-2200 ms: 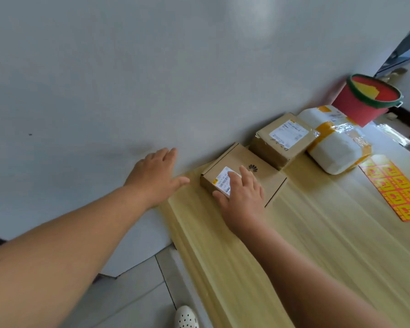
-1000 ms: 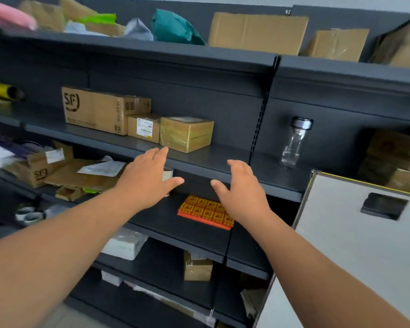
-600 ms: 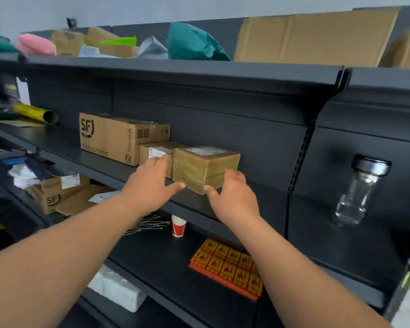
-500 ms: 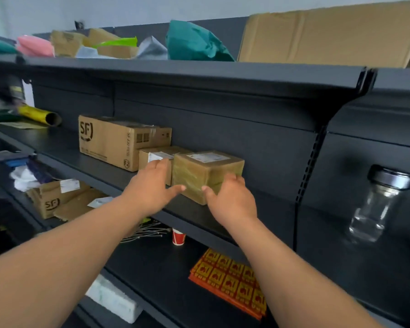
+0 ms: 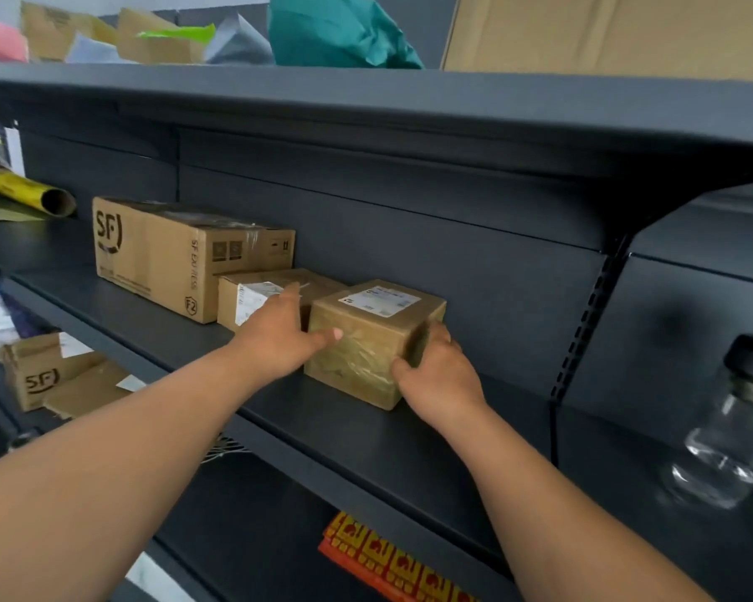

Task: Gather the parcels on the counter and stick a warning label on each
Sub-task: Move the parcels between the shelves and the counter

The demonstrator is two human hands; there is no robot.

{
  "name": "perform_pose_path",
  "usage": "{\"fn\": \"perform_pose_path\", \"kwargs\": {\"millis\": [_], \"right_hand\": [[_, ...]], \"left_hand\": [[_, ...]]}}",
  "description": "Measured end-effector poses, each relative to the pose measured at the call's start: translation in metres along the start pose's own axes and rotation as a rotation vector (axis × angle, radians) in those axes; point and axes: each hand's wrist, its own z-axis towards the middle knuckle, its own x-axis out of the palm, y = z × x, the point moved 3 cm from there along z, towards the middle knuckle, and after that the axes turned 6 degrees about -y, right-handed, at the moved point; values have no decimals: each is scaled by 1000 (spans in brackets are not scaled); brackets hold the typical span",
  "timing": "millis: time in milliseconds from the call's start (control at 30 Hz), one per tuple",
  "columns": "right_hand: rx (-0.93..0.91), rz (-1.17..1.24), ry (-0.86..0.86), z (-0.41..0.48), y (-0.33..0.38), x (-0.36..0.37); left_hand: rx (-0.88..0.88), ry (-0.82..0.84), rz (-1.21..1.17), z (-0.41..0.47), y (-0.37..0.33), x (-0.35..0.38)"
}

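Shelving [image 5: 344,432] of dark metal fills the view. At the far left of the middle shelf a yellow tube [image 5: 31,194] lies on its side. To its right stands a large brown box [image 5: 162,254] printed with SF, and just beside its right end a small brown box [image 5: 253,299] with a white slip on its near face. One shelf lower, at the left, sits a torn box [image 5: 35,378] also marked SF. The left hand [image 5: 279,336] reaches up from the lower left; its fingers lie together in the gap between the small brown box and the taped parcel [image 5: 366,341], against the parcel's left side, while the thumb presses on its near face. The taped parcel stands on the middle shelf, just right of the small brown box, wrapped in shiny clear tape with a white address slip on top. The right hand [image 5: 438,375] clasps its near right corner, fingers curled round the right side and thumb on the near edge. On a shelf below, part of a sheet of orange warning labels [image 5: 392,553] shows. At the far right stands a clear glass jar [image 5: 731,436] with a dark lid
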Motion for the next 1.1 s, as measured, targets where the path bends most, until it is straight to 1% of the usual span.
{"fn": "perform_pose_path", "kwargs": {"millis": [67, 167, 267, 400, 467, 567, 700, 800, 967, 1100], "right_hand": [[7, 126, 62, 1, -3, -2], [25, 255, 104, -2, 3, -2], [35, 251, 43, -9, 6, -7], [49, 248, -11, -38, 6, -21], [34, 252, -29, -61, 9, -29], [13, 233, -106, -102, 18, -46], [-6, 216, -217, -162, 32, -72], [-5, 208, -258, -217, 44, -90], [18, 165, -297, -313, 59, -112], [89, 145, -393, -376, 62, -137]], "left_hand": [[-39, 69, -98, 2, -5, 10], [-84, 119, -129, 2, -13, 16], [-78, 120, -134, -6, -16, 14], [-46, 174, -289, -33, -18, 4], [-32, 165, -298, -52, -20, -9], [35, 139, -280, -88, -26, -31], [136, 63, -301, -142, -36, -63], [201, 17, -287, -188, -38, -89], [308, 52, -281, -262, -42, -128], [400, 93, -310, -314, -60, -147]]}}
